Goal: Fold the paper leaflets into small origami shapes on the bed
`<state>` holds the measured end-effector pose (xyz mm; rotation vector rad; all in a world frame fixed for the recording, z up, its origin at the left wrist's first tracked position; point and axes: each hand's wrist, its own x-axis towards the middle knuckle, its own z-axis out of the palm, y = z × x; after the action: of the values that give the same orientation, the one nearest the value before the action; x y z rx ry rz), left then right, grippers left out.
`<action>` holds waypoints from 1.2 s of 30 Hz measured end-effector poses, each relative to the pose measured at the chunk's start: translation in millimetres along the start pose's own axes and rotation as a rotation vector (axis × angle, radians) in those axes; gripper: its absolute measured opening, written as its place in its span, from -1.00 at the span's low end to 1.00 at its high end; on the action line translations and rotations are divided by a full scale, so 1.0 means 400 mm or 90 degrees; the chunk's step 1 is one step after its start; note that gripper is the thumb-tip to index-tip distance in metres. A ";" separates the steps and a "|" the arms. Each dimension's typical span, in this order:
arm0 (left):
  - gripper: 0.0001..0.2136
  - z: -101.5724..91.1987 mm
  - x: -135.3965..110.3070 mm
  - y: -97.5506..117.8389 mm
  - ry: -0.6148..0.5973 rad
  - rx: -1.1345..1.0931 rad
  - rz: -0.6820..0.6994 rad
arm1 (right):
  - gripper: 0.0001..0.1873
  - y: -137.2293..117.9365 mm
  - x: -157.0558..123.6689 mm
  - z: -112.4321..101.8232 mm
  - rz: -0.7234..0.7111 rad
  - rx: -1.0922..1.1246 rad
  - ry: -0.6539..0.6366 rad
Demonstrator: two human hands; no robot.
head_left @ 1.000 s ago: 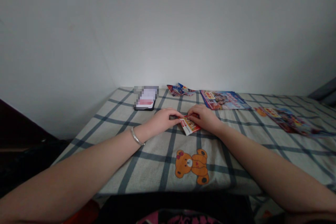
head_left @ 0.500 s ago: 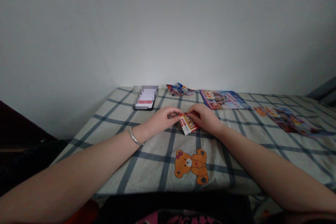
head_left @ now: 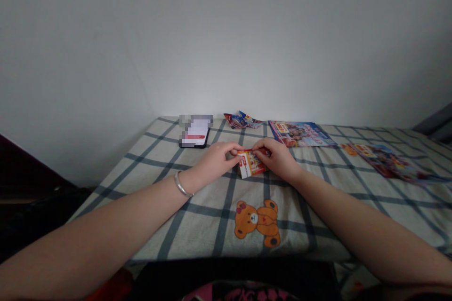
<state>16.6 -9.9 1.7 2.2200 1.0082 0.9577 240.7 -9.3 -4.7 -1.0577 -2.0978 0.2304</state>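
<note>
Between my two hands is a small piece of printed paper [head_left: 250, 165], red, yellow and white, which looks folded. My left hand [head_left: 223, 156] pinches its upper left corner between thumb and fingers. With the thumb and fingertips of my right hand [head_left: 277, 157] I grip its upper right edge, and that hand hides part of the right side. The paper is just above or on the checked tablecloth [head_left: 205, 230]; whether it touches the cloth I cannot tell.
A phone [head_left: 196, 132] with a lit screen lies at the back left. Beside it, near the wall, is a folded colourful paper shape [head_left: 242, 120]. One stack of printed flyers [head_left: 303, 134] sits at the back, and more flyers [head_left: 395, 162] lie to the right.
The paper has turned so its top edge lies more level. My left hand has moved slightly left along with its corner; my right hand stays nearly in place.
</note>
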 end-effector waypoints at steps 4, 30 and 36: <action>-0.85 -0.003 0.001 0.003 0.018 0.026 0.007 | -0.93 -0.006 0.001 0.001 0.002 0.004 0.005; -0.92 -0.007 0.003 -0.005 0.034 0.131 0.056 | -0.93 -0.022 -0.003 0.003 -0.014 0.007 0.015; -0.92 -0.005 0.002 -0.013 0.042 0.142 0.055 | -0.96 -0.020 -0.004 0.000 0.019 -0.063 0.006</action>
<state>13.2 -5.7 -0.5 2.4461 1.1031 1.0051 236.3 -15.5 -1.9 -1.1459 -2.1043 0.1365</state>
